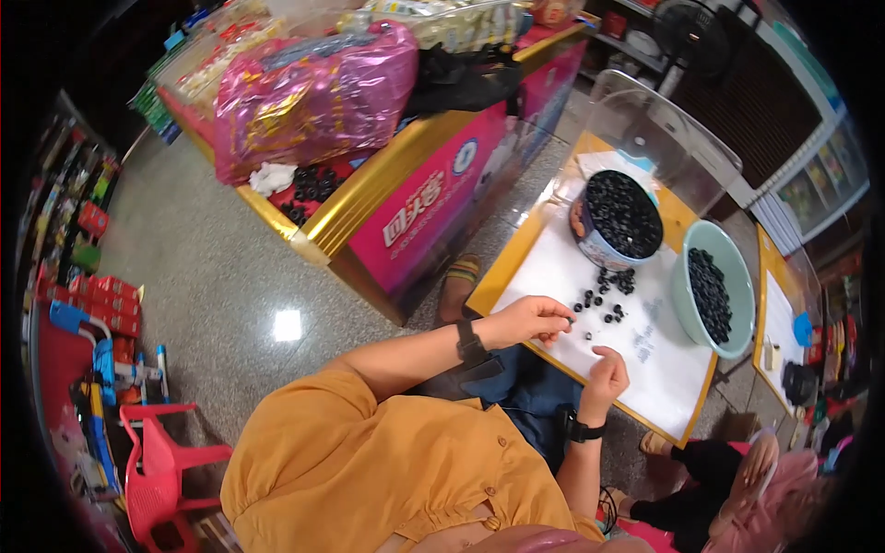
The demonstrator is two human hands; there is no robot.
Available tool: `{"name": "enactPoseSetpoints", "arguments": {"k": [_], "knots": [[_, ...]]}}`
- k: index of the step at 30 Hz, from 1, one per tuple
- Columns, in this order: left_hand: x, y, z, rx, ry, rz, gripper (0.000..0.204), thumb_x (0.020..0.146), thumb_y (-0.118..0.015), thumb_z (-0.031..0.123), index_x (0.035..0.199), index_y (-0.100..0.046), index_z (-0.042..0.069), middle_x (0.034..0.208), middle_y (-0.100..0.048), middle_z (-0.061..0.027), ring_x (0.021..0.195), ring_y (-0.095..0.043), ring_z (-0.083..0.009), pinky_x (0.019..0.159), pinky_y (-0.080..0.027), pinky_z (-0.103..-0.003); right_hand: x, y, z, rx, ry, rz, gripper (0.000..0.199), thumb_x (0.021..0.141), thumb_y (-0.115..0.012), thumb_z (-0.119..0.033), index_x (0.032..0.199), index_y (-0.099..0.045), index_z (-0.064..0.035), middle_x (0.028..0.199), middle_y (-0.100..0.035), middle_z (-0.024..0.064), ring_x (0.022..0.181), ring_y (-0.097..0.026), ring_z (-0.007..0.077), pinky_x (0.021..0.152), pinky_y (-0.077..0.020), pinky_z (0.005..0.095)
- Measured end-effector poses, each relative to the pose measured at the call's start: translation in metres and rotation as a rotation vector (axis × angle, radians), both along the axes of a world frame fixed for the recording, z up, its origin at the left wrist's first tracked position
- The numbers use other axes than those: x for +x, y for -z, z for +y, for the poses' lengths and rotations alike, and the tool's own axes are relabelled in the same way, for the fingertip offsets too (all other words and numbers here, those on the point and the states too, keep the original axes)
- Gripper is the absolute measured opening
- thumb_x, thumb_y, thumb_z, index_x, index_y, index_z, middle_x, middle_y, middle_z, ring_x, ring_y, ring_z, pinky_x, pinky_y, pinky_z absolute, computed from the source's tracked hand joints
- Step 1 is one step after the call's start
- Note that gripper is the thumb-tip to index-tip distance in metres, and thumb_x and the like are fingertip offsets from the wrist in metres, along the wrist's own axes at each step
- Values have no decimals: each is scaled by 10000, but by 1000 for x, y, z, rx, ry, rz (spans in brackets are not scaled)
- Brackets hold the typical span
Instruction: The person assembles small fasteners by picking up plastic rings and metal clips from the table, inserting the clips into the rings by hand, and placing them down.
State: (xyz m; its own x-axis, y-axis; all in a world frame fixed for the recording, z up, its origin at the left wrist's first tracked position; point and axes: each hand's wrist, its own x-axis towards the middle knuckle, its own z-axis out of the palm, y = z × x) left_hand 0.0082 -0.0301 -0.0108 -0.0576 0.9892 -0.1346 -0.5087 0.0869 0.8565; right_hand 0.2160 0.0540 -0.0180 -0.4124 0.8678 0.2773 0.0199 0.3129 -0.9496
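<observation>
My left hand [533, 320] is over the near left edge of the white-topped table [544, 276]. Its thumb and fingers pinch a small round black piece [571, 321]. Close by on the right, my right hand [606, 375] is closed with curled fingers above the table's near edge; whatever it may hold is hidden. Several loose black pieces [617, 281] lie scattered on the white surface just beyond my hands. Behind them stands a round tub [599, 247] heaped with dark pieces. To the right, a pale green basin [743, 304] holds more of them.
A clear plastic bin [682, 124] sits at the table's far end. On the left stands a gold-edged pink counter [406, 212] with a shiny pink bag [318, 101] on top. A red plastic chair [157, 470] is at lower left. Another person's hand [758, 465] shows at lower right.
</observation>
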Motion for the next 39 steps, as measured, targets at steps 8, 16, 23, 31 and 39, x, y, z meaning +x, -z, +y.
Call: {"name": "enactPoseSetpoints", "arguments": {"k": [8, 16, 23, 31, 39], "knots": [[-3, 0, 3, -8, 34, -85, 282, 977, -592, 143, 1213, -584, -11, 1015, -654, -55, 785, -606, -89, 719, -539, -242, -7, 13, 7, 72, 27, -33, 348, 1023, -486, -240, 795, -598, -3, 583, -364, -68, 526, -298, 20, 495, -201, 224], [3, 7, 1, 50, 56, -87, 301, 976, -605, 169, 1215, -583, -13, 993, -660, -49, 740, -600, -82, 706, -534, -238, -2, 7, 0, 20, -10, -9, 336, 1013, -464, -204, 775, -598, -8, 592, -390, -53, 535, -324, 35, 501, -225, 229], [-7, 5, -4, 91, -62, 156, 306, 961, -618, 178, 1200, -617, -13, 945, -682, -37, 753, -619, -85, 705, -539, -248, -11, -6, 6, 129, 37, -213, 202, 972, -547, -123, 858, -613, 29, 705, -503, -5, 658, -398, 80, 569, -344, 259], [-16, -2, 4, 47, -123, 156, 268, 968, -607, 152, 1198, -631, 16, 994, -673, -26, 763, -597, -68, 717, -514, -224, -10, -16, 34, 183, 112, -349, 151, 907, -657, -123, 982, -685, 5, 868, -654, 80, 746, -590, 147, 688, -474, 269], [-12, 0, 0, 64, -108, 198, 292, 970, -614, 169, 1219, -622, 16, 1009, -670, -27, 770, -590, -67, 723, -510, -222, -16, -25, 25, 376, -81, -596, 180, 854, -675, -111, 1002, -695, -9, 842, -628, 120, 719, -618, 227, 685, -506, 329]]}}
